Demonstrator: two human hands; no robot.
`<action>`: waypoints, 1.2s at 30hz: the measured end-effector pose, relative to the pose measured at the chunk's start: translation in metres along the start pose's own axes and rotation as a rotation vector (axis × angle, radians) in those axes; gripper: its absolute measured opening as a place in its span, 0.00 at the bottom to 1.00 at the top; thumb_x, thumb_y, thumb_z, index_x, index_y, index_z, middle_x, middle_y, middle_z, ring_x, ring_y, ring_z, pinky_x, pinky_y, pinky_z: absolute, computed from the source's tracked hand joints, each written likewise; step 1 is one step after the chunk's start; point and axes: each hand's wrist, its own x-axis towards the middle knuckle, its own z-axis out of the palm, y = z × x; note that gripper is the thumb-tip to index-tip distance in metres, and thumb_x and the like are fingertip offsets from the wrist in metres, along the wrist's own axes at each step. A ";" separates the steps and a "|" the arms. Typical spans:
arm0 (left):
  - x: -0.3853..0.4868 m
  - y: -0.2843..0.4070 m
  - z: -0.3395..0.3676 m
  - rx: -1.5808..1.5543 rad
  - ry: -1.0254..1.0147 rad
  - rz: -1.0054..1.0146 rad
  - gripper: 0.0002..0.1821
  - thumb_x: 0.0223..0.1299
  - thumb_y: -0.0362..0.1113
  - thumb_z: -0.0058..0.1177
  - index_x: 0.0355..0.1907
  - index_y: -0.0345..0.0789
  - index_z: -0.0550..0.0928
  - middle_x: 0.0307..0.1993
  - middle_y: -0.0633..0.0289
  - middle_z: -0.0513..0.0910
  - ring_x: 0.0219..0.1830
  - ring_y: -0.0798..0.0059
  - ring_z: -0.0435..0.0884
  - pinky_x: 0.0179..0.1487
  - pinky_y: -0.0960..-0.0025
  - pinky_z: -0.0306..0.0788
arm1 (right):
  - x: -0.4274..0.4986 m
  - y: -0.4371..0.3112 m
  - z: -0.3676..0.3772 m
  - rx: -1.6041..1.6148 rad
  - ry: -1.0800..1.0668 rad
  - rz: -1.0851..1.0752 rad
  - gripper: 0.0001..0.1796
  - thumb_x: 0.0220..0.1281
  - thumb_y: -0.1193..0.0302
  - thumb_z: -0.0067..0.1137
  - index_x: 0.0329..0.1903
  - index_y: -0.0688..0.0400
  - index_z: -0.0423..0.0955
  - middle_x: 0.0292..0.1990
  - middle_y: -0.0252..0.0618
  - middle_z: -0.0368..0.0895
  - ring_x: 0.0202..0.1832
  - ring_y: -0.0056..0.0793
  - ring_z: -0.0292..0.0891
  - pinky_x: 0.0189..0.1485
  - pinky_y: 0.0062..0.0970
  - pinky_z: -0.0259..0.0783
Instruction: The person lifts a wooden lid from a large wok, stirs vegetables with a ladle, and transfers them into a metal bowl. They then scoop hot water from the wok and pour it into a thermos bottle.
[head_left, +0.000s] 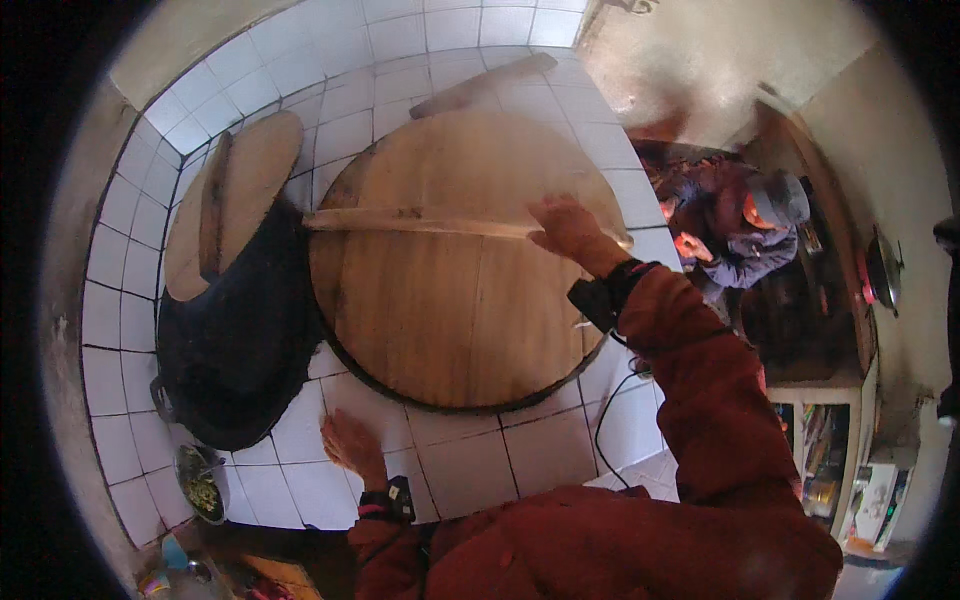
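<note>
A large round wooden lid (450, 307) covers a dark pan in the white-tiled stove top, with only the pan's rim (450, 409) showing along the near side. Across the lid runs a wooden handle bar (420, 223). My right hand (571, 229) is over the bar's right end, fingers somewhat apart; whether it touches the wood I cannot tell. Just short of the lid's near edge, my left hand (352, 444) is over the tiles (465, 465) and holds nothing. Both wrists wear dark strapped devices.
Left stands a black wok (232, 375), partly covered by a tilted wooden lid (259, 180). A bowl of greens (201, 484) sits near the front left edge. Behind the large lid lies a wooden board (484, 84). A black cable (600, 431) hangs right; beyond, a person (739, 217) sits low.
</note>
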 end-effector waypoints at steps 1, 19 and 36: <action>0.002 0.004 -0.002 0.040 0.028 0.000 0.21 0.61 0.41 0.45 0.57 0.42 0.71 0.60 0.54 0.66 0.62 0.56 0.62 0.63 0.53 0.54 | 0.003 0.004 0.006 -0.039 0.016 -0.037 0.24 0.50 0.59 0.59 0.50 0.55 0.70 0.44 0.47 0.73 0.51 0.47 0.67 0.53 0.41 0.64; 0.001 -0.001 0.008 0.119 0.028 0.006 0.24 0.61 0.40 0.45 0.61 0.41 0.68 0.61 0.54 0.64 0.63 0.53 0.61 0.64 0.52 0.53 | 0.029 0.056 0.075 0.714 0.178 -0.025 0.14 0.45 0.63 0.63 0.31 0.57 0.72 0.29 0.45 0.73 0.34 0.48 0.71 0.37 0.41 0.69; 0.013 0.012 -0.002 0.147 -0.172 -0.130 0.27 0.57 0.41 0.47 0.61 0.41 0.66 0.62 0.53 0.62 0.64 0.54 0.58 0.65 0.51 0.51 | 0.125 0.240 0.086 -0.283 0.261 0.143 0.12 0.58 0.67 0.51 0.44 0.55 0.74 0.46 0.43 0.76 0.46 0.42 0.72 0.45 0.37 0.71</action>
